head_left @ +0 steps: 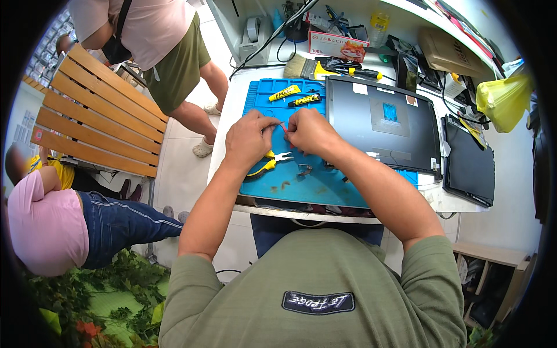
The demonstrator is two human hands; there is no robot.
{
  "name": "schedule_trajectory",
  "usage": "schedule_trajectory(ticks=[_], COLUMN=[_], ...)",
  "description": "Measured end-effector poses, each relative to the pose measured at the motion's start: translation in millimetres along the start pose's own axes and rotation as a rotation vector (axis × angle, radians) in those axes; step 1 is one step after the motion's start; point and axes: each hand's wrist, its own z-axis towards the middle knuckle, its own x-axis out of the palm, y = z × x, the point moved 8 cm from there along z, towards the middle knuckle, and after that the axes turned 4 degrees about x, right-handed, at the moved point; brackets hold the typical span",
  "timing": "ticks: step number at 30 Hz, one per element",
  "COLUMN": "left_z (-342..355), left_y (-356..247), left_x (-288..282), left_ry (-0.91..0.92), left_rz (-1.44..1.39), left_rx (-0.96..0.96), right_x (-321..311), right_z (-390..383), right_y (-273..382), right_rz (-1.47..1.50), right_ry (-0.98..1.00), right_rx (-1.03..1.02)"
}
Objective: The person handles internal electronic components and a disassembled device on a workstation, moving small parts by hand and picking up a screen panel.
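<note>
Head view, left hand: the left hand [249,139] hovers over the blue work mat [325,185], fingers drawn narrow, thumb and forefinger pinched on one end of a thin reddish wire [284,127].
Head view, right hand: the right hand [310,132] sits just beside the left, fingers curled tight and pinching the wire's other end.
Wire: short, very thin, pinkish red, held between the two hands above the mat; finer detail is too small to tell.
Mat: blue, lying at the tabletop's [232,110] near edge, with small tray pockets along its far edge.
Pliers: yellow-handled pliers [270,163] lie on the mat under the left hand.
Glue tubes: two yellow tubes [296,96] rest near the mat's far edge.
Laptop: a dark laptop shell [383,124] lies just right of the hands, overlapping the mat.
</note>
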Motion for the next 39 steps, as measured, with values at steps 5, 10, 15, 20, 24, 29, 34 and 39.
schedule_trajectory(ticks=[5,10,15,20,24,29,34,39], left_z=[6,13,10,16,11,11,21,17], left_y=[-8,1,-9,-4,-6,-8,4,-5], left_x=[-4,-1,0,3,-1,0,2,0], left_ry=[0.019,0.011,0.042,0.009,0.021,0.02,0.032,0.086], left_rz=[0.059,0.108,0.084,0.127,0.093,0.115,0.152,0.098], left_rx=[0.07,0.104,0.106,0.137,0.128,0.164,0.149,0.165], right_x=[0,3,0,0,3,1,6,2], right_z=[2,0,3,4,2,3,2,0], right_y=[-1,0,-1,-3,0,-4,-4,-2], right_rz=[-0.008,-0.002,-0.035,-0.083,-0.051,-0.053,-0.041,0.003], right_ry=[-0.008,0.002,-0.048,-0.066,-0.04,-0.046,-0.039,-0.037], right_rx=[-0.012,0.005,-0.042,-0.066,-0.056,-0.042,-0.035,-0.012])
